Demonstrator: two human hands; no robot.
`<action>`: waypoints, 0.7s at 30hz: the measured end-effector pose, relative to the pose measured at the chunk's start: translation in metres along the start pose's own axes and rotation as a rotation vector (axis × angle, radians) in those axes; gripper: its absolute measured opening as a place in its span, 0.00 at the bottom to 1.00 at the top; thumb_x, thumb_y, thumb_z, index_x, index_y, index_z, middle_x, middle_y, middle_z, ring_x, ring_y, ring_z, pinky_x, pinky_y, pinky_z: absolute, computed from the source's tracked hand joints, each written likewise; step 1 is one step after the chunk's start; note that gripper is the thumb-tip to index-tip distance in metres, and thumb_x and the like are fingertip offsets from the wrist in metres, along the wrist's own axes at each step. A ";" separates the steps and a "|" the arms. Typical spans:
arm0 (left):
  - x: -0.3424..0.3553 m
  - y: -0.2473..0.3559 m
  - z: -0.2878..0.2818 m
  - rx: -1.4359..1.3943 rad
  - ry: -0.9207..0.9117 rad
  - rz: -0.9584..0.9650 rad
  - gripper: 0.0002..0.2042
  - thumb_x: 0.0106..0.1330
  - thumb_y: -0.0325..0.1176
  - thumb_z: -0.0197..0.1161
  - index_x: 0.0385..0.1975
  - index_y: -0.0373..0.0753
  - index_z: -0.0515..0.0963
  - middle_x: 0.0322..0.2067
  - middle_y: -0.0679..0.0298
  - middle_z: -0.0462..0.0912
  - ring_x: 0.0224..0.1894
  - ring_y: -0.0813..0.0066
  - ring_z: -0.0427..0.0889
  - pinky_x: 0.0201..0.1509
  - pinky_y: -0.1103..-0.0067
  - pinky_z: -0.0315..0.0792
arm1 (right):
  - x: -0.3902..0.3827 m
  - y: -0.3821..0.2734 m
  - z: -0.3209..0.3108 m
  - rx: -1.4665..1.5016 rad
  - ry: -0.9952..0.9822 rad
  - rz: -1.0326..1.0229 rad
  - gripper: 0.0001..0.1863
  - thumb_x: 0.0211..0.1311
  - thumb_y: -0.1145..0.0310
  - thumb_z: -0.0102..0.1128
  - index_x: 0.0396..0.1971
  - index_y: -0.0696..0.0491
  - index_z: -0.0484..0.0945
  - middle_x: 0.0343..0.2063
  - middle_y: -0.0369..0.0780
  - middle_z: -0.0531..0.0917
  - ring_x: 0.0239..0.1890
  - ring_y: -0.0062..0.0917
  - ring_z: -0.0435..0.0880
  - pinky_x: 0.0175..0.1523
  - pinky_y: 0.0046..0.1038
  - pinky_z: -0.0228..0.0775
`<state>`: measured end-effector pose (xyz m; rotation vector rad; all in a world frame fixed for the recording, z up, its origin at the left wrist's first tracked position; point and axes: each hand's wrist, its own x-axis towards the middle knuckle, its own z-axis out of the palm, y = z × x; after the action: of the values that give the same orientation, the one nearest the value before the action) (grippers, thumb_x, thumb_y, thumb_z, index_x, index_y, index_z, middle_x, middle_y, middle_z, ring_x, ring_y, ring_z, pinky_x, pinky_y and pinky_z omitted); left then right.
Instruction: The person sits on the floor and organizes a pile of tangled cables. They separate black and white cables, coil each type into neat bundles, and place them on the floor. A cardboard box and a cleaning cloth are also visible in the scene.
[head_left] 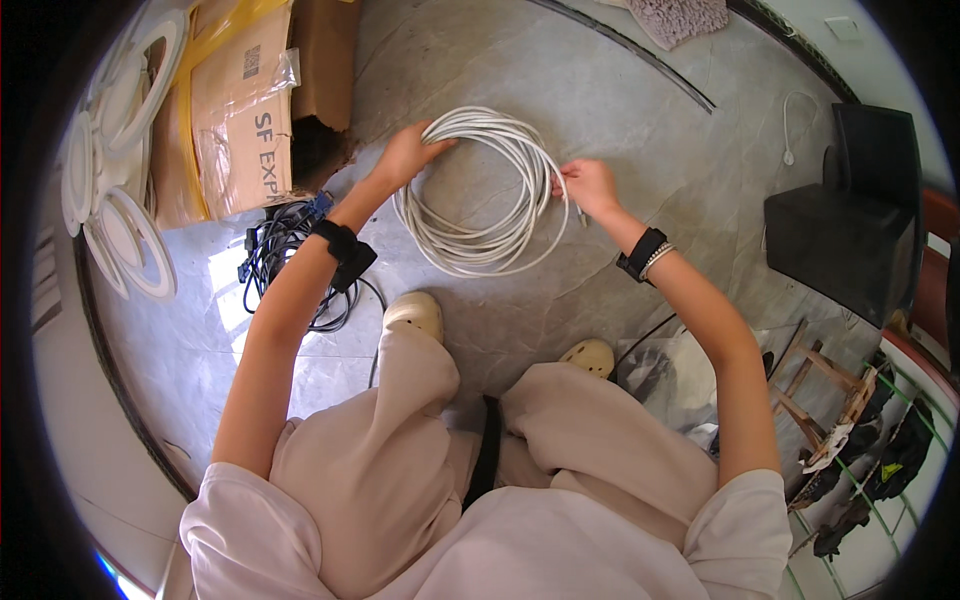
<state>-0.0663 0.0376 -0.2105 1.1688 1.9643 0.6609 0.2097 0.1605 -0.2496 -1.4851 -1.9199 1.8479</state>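
Observation:
A large coil of white cable (507, 253) hangs or rests in front of me above the grey tiled floor. My left hand (410, 155) grips the coil at its upper left, with the thumb laid over the strands. At the right side of the coil, my right hand (588, 187) pinches a strand of the cable. A loose cable end with a small plug (582, 216) dangles just below the right fingers. Both wrists wear black bands, and the left one carries a black box (353, 266).
Left stands a torn cardboard box (235, 120) beside white rings (130, 230). A tangle of black cables (275, 250) lies below it. To the right are a black box-like object (835, 235), a small wooden stool (825, 385) and a shoe rack (905, 475). A dark strip (640, 50) lies far off.

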 end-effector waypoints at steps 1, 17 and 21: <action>-0.004 0.002 0.000 0.023 0.017 -0.008 0.20 0.56 0.45 0.63 0.38 0.33 0.75 0.30 0.50 0.80 0.33 0.59 0.80 0.39 0.72 0.70 | 0.000 0.001 0.001 -0.009 0.017 -0.035 0.08 0.53 0.75 0.60 0.30 0.65 0.77 0.24 0.44 0.82 0.23 0.25 0.83 0.30 0.22 0.76; -0.019 0.009 -0.003 -0.004 0.089 0.003 0.22 0.57 0.44 0.62 0.43 0.32 0.73 0.34 0.48 0.80 0.38 0.54 0.79 0.42 0.71 0.70 | -0.027 -0.026 -0.001 0.310 -0.144 0.069 0.17 0.59 0.71 0.55 0.47 0.62 0.72 0.39 0.42 0.79 0.41 0.21 0.78 0.45 0.22 0.72; -0.016 0.016 -0.004 -0.029 0.084 0.029 0.19 0.57 0.43 0.62 0.41 0.33 0.74 0.33 0.48 0.80 0.37 0.54 0.79 0.41 0.71 0.70 | -0.027 -0.021 0.000 0.263 -0.146 -0.037 0.17 0.58 0.71 0.57 0.46 0.62 0.73 0.39 0.40 0.80 0.40 0.19 0.77 0.44 0.20 0.70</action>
<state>-0.0564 0.0302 -0.1907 1.1704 2.0043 0.7623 0.2121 0.1472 -0.2184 -1.2577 -1.6646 2.1461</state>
